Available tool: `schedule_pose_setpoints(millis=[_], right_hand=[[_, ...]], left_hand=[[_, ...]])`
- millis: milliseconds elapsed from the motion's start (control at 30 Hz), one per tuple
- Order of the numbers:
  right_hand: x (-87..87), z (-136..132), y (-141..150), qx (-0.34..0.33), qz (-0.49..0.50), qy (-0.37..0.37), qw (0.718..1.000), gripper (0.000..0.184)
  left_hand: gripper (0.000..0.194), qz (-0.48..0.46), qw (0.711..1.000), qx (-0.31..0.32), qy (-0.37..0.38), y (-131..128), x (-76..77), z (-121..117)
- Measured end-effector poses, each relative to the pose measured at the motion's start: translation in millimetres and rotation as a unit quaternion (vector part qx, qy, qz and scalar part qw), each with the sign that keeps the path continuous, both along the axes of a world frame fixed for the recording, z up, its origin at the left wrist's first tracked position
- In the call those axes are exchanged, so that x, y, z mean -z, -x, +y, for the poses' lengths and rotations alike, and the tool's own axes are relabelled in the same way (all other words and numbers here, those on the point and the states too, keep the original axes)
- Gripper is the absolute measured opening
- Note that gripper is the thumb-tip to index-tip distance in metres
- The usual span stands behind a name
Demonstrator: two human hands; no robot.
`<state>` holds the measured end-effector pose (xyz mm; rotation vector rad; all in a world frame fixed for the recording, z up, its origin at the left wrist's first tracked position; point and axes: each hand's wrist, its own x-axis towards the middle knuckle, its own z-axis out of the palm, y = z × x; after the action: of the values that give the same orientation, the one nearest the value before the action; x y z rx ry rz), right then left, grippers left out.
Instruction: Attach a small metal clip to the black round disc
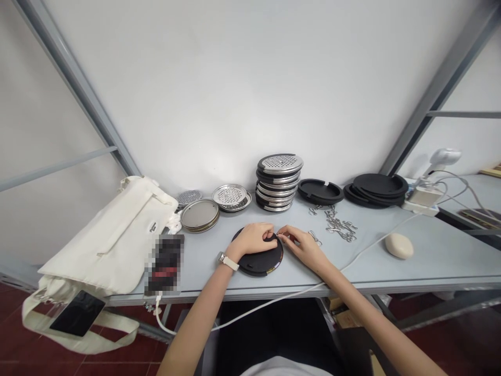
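Note:
A black round disc (pixel 260 261) lies flat near the table's front edge, with a small coloured strip along its lower right rim. My left hand (pixel 255 240) rests over it, its fingers curled and pressing at the disc's upper right edge. At that same edge my right hand (pixel 300 245) pinches a small shiny metal piece, mostly covered by the fingertips. Several loose wire clips (pixel 341 227) lie beyond my right hand. A tall stack of black-and-silver discs with perforated metal plates (pixel 279 183) stands behind my hands.
Perforated silver plates (pixel 230 196) and a pile of plain metal discs (pixel 199 215) sit left; black rings (pixel 320 191) and black discs (pixel 376 189) sit right. A white bag (pixel 105 240), a phone (pixel 166 263), a cream oval case (pixel 399 245) and a white cable (pixel 368 254) lie around.

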<state>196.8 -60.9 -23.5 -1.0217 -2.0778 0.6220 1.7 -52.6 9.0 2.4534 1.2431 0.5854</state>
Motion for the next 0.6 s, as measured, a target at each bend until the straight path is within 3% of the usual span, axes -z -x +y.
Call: schedule_pose_setpoints(millis=[267,600], right_hand=[[2.8,0,3,-0.010,0.025,0.021,0.999,0.018],[5.3,9,16,0.015,0.002,-0.036,0.999,0.018]], left_hand=[[0.017,-0.004,1.000,0.002,-0.006,0,1.9,-1],[0.013,0.014,1.000,-0.010,-0.019,0,0.4,-2]])
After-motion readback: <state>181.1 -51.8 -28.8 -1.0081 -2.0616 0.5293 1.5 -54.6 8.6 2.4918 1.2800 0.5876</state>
